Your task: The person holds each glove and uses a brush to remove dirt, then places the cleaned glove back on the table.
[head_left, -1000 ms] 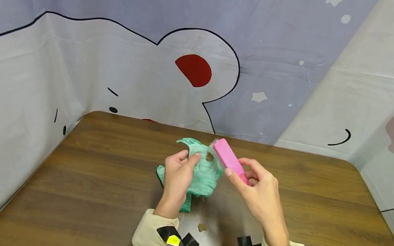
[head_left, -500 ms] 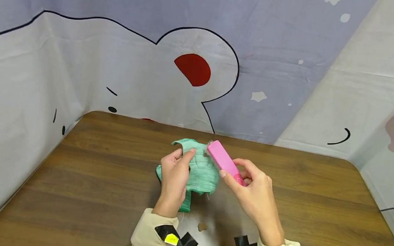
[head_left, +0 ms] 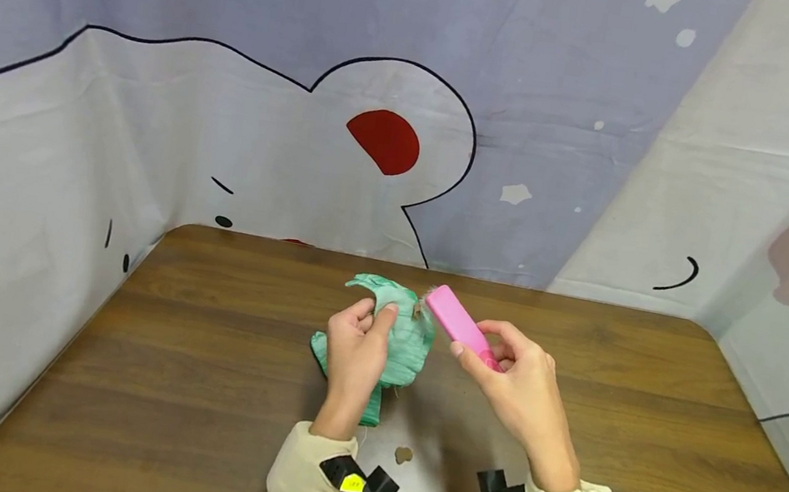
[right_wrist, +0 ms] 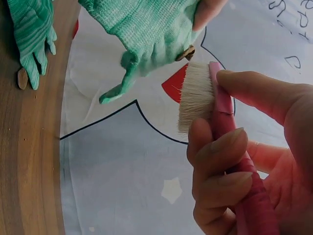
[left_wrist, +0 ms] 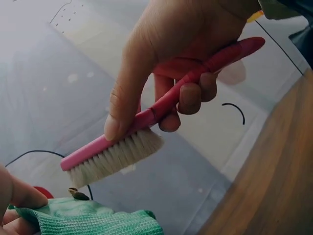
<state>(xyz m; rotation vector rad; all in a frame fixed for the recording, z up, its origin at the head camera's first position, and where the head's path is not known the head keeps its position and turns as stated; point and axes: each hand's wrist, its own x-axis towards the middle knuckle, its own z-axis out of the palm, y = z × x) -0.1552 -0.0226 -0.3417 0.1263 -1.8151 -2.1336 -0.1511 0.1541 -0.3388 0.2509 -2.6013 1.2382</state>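
One green glove (head_left: 405,353), partly hidden | left hand (head_left: 355,351) pinches it | right hand (head_left: 528,395) grips brush (head_left: 458,320)

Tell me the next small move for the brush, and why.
Probably sweep the brush lightly across the brown bit on the raised glove: the bristles are right beside that bit, though contact is unclear, and the left grip holds the glove.

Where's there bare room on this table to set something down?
Two broad bare patches of wooden table: left, between the lying green glove and the pale hanging cloth; right, between the right grip and the table's right edge. The middle is crowded: the held green glove, pink brush, left grip and loose brown piece cluster there.
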